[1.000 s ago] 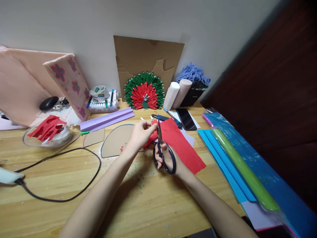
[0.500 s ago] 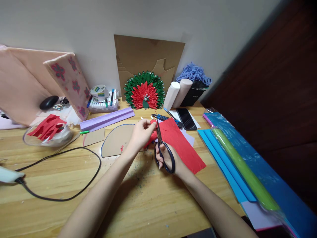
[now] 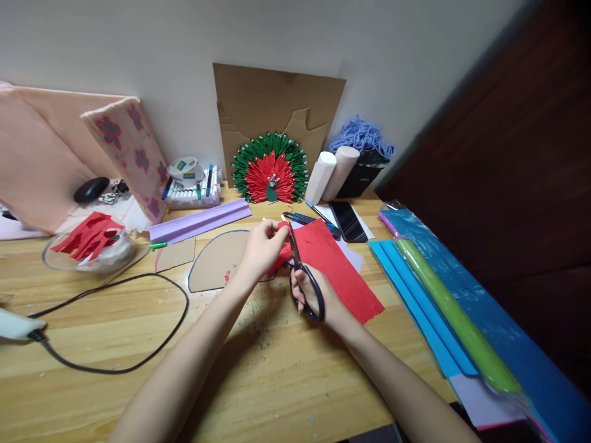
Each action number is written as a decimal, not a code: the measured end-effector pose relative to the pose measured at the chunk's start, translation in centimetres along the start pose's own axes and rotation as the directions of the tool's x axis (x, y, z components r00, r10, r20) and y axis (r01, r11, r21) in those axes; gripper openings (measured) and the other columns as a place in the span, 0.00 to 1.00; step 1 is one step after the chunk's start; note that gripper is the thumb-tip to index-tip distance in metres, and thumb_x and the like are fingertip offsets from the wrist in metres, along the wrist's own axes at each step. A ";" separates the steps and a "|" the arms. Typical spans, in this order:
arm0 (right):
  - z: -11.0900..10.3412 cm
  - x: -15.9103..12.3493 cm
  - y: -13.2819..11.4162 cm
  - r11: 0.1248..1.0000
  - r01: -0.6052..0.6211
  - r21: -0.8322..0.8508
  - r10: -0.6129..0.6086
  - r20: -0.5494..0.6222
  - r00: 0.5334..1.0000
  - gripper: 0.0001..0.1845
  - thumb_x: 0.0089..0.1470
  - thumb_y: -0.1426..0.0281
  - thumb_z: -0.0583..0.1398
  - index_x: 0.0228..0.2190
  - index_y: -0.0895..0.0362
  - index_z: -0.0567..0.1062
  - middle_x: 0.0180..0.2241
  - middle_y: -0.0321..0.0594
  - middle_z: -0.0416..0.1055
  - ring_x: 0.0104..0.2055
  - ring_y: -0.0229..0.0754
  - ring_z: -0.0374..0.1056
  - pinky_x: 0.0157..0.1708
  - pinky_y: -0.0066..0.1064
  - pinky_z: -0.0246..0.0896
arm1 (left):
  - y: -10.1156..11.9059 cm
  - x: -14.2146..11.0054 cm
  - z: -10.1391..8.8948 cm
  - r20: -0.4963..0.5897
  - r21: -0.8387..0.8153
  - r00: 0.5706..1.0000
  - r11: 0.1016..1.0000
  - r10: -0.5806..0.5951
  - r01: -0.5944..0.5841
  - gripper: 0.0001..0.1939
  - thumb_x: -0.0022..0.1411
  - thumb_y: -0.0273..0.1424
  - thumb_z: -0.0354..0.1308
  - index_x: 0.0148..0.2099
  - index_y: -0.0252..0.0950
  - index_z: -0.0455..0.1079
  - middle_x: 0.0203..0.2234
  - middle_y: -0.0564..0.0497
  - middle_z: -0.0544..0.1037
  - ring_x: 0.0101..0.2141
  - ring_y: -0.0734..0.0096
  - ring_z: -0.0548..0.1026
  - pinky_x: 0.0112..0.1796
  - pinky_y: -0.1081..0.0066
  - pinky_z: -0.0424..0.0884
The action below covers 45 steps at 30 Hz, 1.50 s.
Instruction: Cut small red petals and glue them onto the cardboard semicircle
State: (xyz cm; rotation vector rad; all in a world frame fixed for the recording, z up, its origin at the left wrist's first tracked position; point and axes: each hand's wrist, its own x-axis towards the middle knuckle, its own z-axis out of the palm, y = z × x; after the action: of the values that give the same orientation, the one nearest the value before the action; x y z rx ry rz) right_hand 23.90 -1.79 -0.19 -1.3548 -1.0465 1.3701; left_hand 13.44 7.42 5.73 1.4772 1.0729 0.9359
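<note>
My left hand (image 3: pixel 266 245) pinches a small piece of red crepe paper (image 3: pixel 283 251), partly hidden behind the fingers. In my right hand (image 3: pixel 310 289) are dark-handled scissors (image 3: pixel 295 249), their blades pointing away from me and lying against the held paper. The blades look nearly closed. A larger red crepe sheet (image 3: pixel 339 271) lies flat on the table beneath and to the right of the scissors. Left of my left hand is a half-round piece of cardboard (image 3: pixel 212 261) with a blue edge and tiny red scraps on it.
A red and green paper peacock (image 3: pixel 272 172) leans on cardboard (image 3: pixel 277 92) at the back. A bowl of red scraps (image 3: pixel 87 246) and a glue gun (image 3: pixel 18 326) with its looped cord sit left. A phone (image 3: pixel 348 221) and wrapped paper rolls (image 3: pixel 452 314) are on the right.
The scissors have shifted slightly left and their handles have come closer together. My left hand has barely moved and still pinches the red paper.
</note>
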 end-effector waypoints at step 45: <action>-2.1 1.6 -3.0 0.899 0.302 0.317 -0.210 -0.292 0.933 0.17 0.40 0.59 0.65 0.25 0.58 0.66 0.09 0.24 0.56 0.11 0.30 0.56 0.13 0.23 0.58 | 0.7 -1.5 1.7 0.220 -0.327 0.954 0.905 -0.206 0.271 0.14 0.37 0.32 0.70 0.28 0.30 0.72 0.20 0.53 0.74 0.24 0.77 0.71 0.31 0.75 0.67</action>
State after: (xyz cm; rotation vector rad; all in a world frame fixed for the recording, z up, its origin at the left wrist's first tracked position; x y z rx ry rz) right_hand 26.20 0.42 2.33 -1.0421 -0.7317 1.0921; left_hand 14.76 5.47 6.09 1.0808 0.8755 0.7569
